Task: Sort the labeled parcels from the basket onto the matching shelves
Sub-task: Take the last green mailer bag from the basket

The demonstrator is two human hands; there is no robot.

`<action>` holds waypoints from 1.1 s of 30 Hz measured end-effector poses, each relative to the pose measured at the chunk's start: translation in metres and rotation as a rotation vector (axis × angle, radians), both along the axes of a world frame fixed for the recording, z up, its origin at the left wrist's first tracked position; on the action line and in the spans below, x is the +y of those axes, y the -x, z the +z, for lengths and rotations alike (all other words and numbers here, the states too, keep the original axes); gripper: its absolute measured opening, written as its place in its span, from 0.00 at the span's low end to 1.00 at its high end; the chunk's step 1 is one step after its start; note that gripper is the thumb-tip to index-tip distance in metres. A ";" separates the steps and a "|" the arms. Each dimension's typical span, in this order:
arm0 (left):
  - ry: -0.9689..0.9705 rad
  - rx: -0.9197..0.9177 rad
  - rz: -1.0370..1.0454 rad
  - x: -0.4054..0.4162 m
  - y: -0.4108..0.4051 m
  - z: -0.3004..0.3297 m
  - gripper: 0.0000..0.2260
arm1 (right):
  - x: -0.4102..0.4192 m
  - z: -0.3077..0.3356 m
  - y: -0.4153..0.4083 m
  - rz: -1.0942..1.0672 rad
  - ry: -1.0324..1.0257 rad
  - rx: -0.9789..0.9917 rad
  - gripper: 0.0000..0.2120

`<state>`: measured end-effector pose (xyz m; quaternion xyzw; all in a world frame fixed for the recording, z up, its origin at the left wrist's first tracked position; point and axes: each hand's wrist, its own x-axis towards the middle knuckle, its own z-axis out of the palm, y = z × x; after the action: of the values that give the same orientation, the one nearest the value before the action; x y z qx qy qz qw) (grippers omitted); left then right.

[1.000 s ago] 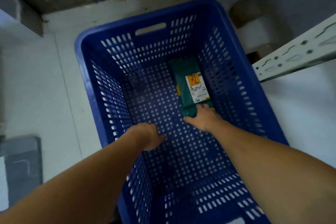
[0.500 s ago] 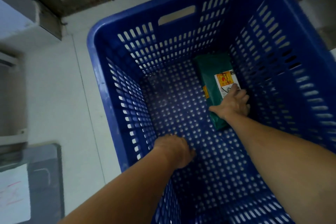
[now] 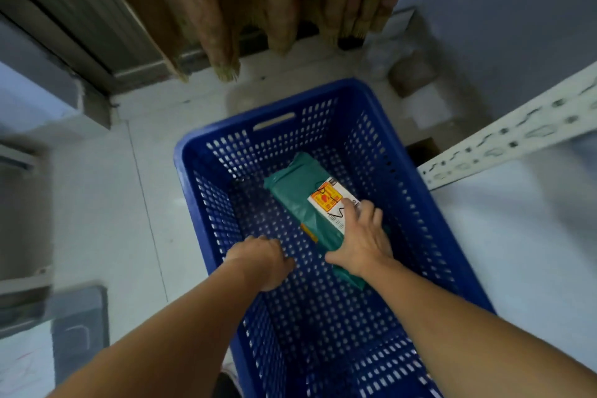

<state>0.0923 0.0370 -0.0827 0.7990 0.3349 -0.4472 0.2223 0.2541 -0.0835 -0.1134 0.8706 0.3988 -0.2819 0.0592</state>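
I count one blue basket [image 3: 193, 178] on the pale floor [image 3: 106, 203], and inside it there is only one parcel [image 3: 290, 191], wrapped in green plastic. The parcel carries one white label [image 3: 326, 200] with an orange and red printed patch and a black zigzag mark (the small text on it I cannot read). The parcel lies on the bottom of the basket, toward the far right part, with its long side running diagonally from the far wall toward me.

Both my arms reach down into the basket. My right hand [image 3: 361, 242] lies on the near half of the parcel. The fingers are spread and bent over the right edge of the package and over the label, and the thumb is stretched out along the left near side, so the hand grips the parcel from above. The near corner of the parcel shows under my wrist.

My left hand [image 3: 261, 260] is low in the basket, to the left of the parcel and apart from it. Its fingers are curled downward (I see mostly the back of it), and whether they hold anything I cannot tell.

One white perforated shelf post [image 3: 517, 132] crosses the right side, beside the basket. Brown curtains [image 3: 258, 0] hang behind it.
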 end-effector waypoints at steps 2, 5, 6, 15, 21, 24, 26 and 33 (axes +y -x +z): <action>-0.051 -0.039 -0.016 0.016 -0.002 0.040 0.28 | 0.008 0.050 -0.006 0.058 -0.039 -0.009 0.59; -0.140 -0.121 0.026 0.040 -0.003 0.111 0.27 | 0.018 0.132 -0.014 0.129 -0.093 -0.020 0.58; -0.172 -0.141 0.052 0.048 -0.004 0.138 0.27 | 0.021 0.160 -0.016 0.149 -0.109 -0.026 0.58; -0.356 -0.214 0.387 0.092 0.008 0.373 0.42 | 0.017 0.406 -0.023 0.301 -0.181 -0.094 0.54; 0.058 -0.563 0.834 0.091 0.008 0.498 0.39 | 0.008 0.537 -0.011 0.376 -0.278 -0.103 0.54; 0.171 -0.724 0.983 0.069 0.012 0.545 0.29 | -0.002 0.587 -0.002 0.401 -0.332 -0.109 0.53; 0.127 -0.772 1.019 0.053 0.019 0.569 0.25 | -0.012 0.612 0.003 0.407 -0.349 -0.105 0.55; 0.084 -0.899 1.033 0.016 0.037 0.615 0.21 | -0.069 0.651 0.012 0.113 -0.382 -0.022 0.63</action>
<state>0.0553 0.0529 0.5326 0.6355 0.5306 0.0786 0.5553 0.2424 -0.1521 0.5379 0.8452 0.4928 -0.1877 -0.0869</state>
